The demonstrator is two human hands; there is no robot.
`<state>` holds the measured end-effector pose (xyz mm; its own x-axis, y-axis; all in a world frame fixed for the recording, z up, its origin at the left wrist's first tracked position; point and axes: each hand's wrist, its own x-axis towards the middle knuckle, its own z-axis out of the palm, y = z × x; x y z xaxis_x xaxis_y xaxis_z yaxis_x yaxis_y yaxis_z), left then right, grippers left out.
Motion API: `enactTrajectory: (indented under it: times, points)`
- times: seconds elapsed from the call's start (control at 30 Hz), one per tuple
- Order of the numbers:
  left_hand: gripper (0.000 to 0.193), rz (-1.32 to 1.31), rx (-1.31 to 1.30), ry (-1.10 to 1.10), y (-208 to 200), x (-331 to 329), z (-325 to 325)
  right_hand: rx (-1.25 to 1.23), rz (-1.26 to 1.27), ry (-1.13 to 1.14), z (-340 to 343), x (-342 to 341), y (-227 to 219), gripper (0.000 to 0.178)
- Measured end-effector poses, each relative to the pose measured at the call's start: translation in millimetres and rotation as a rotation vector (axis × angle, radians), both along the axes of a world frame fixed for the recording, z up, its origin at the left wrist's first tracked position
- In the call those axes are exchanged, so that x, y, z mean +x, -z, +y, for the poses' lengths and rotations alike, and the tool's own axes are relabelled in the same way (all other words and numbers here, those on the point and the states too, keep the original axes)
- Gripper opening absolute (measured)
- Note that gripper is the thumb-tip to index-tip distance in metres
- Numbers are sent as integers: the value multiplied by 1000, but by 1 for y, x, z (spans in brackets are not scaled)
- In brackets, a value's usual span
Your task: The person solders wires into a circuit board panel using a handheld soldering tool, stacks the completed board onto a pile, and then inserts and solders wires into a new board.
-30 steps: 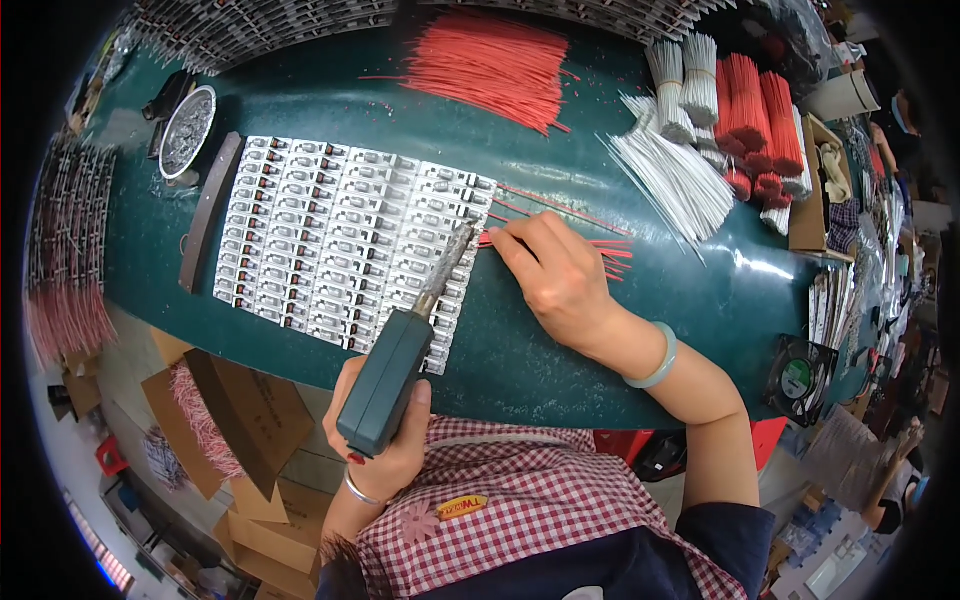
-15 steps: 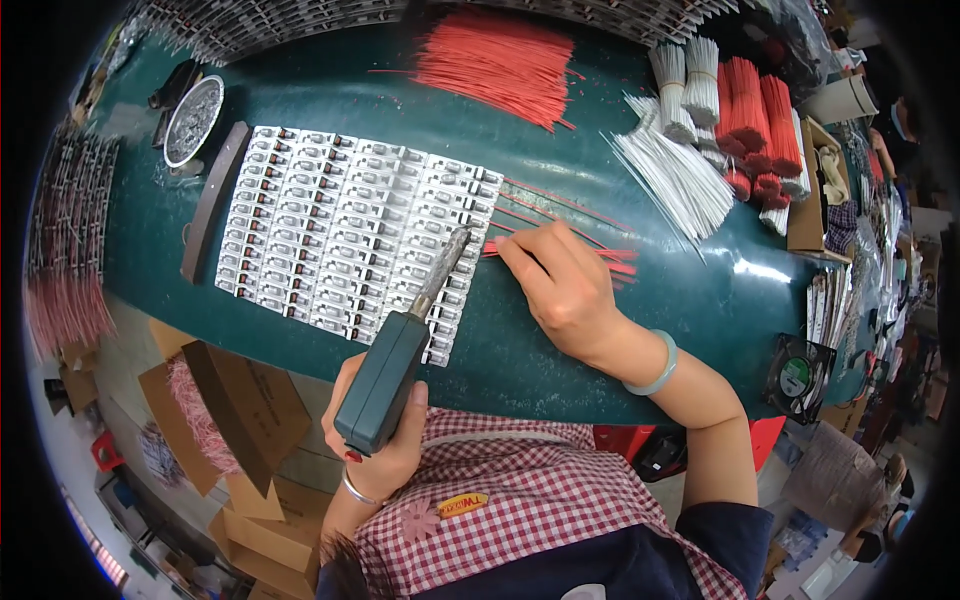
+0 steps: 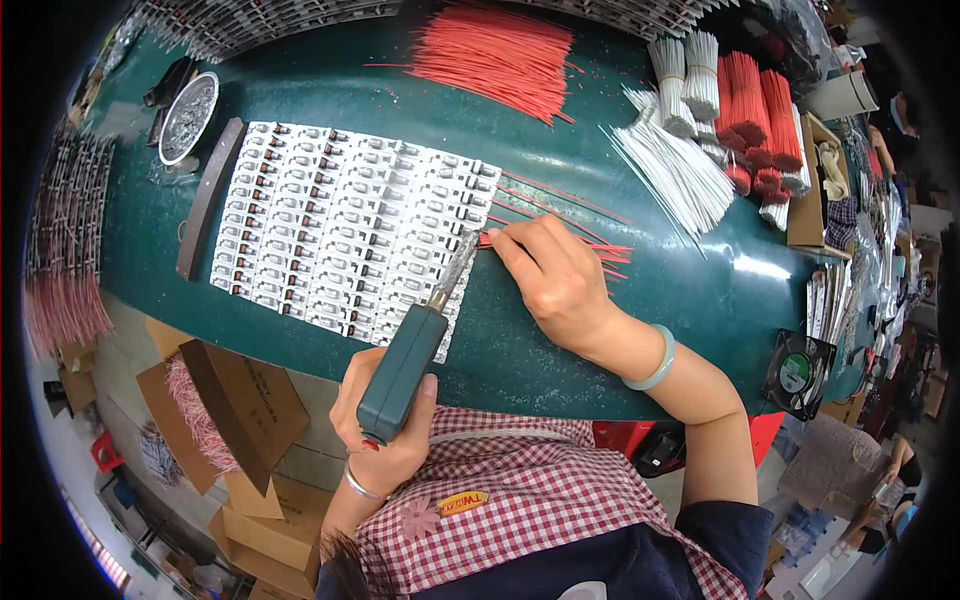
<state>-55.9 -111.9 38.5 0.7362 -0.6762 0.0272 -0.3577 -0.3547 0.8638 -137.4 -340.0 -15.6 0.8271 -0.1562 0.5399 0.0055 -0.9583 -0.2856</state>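
My left hand (image 3: 392, 464) is wrapped around a dark green soldering gun (image 3: 402, 375). Its metal tip (image 3: 452, 272) points away from me, reaching the right edge of a sheet of white parts (image 3: 340, 235) set in rows, each with small metal and dark pieces. Close by that tip, my right hand (image 3: 565, 290) has thumb and forefinger pinched on a red wire, whose end meets the sheet's edge. More red wires (image 3: 612, 252) run out from under and beyond this hand to the right. The exact contact point of tip and wire is too small to make out.
A heap of red wires (image 3: 490, 60) lies at the back, with white wires (image 3: 685, 180) and tied bundles (image 3: 740, 100) to the right. Left of the sheet are a dark curved bar (image 3: 212, 200) and a round bowl (image 3: 190, 118). A small fan (image 3: 800, 375) stands at the right edge.
The soldering gun's body has swung a little to the right, and its tip sits slightly lower, nearer my right fingers. My right hand has shifted slightly left.
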Motion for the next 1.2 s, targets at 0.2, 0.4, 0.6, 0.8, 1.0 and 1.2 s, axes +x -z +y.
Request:
enactTrajectory:
  times: [0.2, 0.4, 0.6, 0.8, 1.0, 1.2]
  points:
    - [20, -4, -23, -2, 4, -1, 3, -11, 6, 5, 0, 1, 0, 27]
    - [22, 3, -39, -48, 11, -4, 17, -13, 3, 13, 1, 0, 0, 26]
    - [25, -45, -39, -44, 8, -3, 16, 19, -7, 24, 3, 0, 1, 28]
    - [23, -24, -13, -46, 8, -4, 22, 42, -55, 11, 9, -5, -3, 30]
    - [24, -39, -18, -16, 7, -5, 19, 47, -29, 4, 10, -5, -1, 30]
    - [21, 13, -8, -28, 5, -5, 17, 37, -13, 2, 11, -4, -4, 29]
